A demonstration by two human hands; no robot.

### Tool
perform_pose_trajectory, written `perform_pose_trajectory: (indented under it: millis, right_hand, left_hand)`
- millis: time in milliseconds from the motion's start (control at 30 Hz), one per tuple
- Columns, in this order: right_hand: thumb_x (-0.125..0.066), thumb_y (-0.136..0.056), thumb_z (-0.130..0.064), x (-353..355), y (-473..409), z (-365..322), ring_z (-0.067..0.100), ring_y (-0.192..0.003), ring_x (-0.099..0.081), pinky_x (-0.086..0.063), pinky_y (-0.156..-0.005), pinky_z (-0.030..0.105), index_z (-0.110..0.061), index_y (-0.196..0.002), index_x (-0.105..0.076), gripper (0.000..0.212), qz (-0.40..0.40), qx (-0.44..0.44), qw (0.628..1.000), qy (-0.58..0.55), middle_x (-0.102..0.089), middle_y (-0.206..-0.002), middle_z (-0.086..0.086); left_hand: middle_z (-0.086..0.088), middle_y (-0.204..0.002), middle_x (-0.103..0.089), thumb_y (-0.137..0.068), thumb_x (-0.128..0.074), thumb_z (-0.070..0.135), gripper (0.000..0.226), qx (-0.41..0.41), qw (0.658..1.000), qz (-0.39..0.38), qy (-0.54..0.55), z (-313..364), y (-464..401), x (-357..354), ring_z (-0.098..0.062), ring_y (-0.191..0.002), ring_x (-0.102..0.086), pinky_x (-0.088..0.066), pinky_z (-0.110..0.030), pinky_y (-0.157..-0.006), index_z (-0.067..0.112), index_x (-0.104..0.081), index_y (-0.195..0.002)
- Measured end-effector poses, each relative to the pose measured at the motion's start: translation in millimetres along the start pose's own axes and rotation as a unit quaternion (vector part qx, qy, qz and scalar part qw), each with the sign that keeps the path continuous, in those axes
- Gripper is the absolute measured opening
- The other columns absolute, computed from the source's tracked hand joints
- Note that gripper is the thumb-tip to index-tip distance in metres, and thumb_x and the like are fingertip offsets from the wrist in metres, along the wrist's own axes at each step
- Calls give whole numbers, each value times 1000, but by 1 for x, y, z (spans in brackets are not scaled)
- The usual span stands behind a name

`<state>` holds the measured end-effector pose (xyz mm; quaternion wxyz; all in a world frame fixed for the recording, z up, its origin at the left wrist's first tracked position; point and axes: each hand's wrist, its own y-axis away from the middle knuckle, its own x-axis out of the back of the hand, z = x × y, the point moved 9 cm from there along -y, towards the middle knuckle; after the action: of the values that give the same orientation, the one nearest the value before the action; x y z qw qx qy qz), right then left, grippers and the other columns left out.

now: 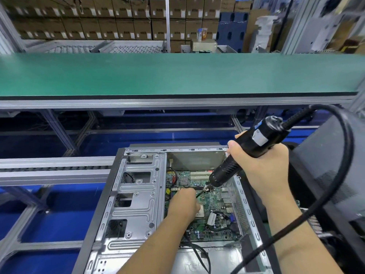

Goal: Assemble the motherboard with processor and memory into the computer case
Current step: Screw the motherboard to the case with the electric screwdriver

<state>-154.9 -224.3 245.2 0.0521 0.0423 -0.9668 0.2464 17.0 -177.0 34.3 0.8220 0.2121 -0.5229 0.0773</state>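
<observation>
Head view, open computer case [136, 196] holding motherboard [215, 202], right hand [262, 165] gripping screwdriver [243, 153]

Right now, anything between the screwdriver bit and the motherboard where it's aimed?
Nothing visible blocks it. The right hand grips the electric screwdriver, its bit angled down at the motherboard inside the case. The left hand sits right at the bit's tip, beside it rather than under it; the contact point itself is hidden.
</observation>
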Motion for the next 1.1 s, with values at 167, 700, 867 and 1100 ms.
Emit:
perform_pose_trajectory:
  millis: [167,700,867,1100]
  right_hand:
    - [-82,-73,-29,-5,3,0,29,-76,-70,-58,-79,47,-10,-77,-72,22,-15,-4,1000,14,-73,-72,3]
    - [-86,-74,-20,-5,3,-1,18,-71,-68,-57,-72,30,-16,-76,-71,16,-11,-2,1000,7,-73,-75,-4]
    - [-84,-73,-23,-7,4,-2,19,-71,-68,-56,-73,32,-16,-76,-70,16,-26,-8,1000,5,-72,-73,-5]
    - [-81,-70,-28,-12,5,-7,5,-68,-66,-53,-70,17,-26,-83,-71,16,-47,1,999,3,-72,-71,-15]
  left_hand:
    - [0,-61,-38,-90,-56,13,24,-6,1000,7,11,0,1,0,-14,-51,-33,-27,-26,-44,14,-40,-72]
    - [-1,-63,-40,-91,-54,14,21,-6,1000,9,22,0,0,-1,-20,-57,-39,-32,-29,-51,14,-42,-73]
    - [-2,-64,-38,-92,-54,14,22,-14,1000,7,16,2,-1,-2,-23,-62,-40,-39,-33,-58,13,-41,-74]
    - [-6,-75,-50,-93,-53,15,14,-29,999,14,10,5,-1,-1,-25,-68,-48,-42,-33,-61,10,-48,-81]
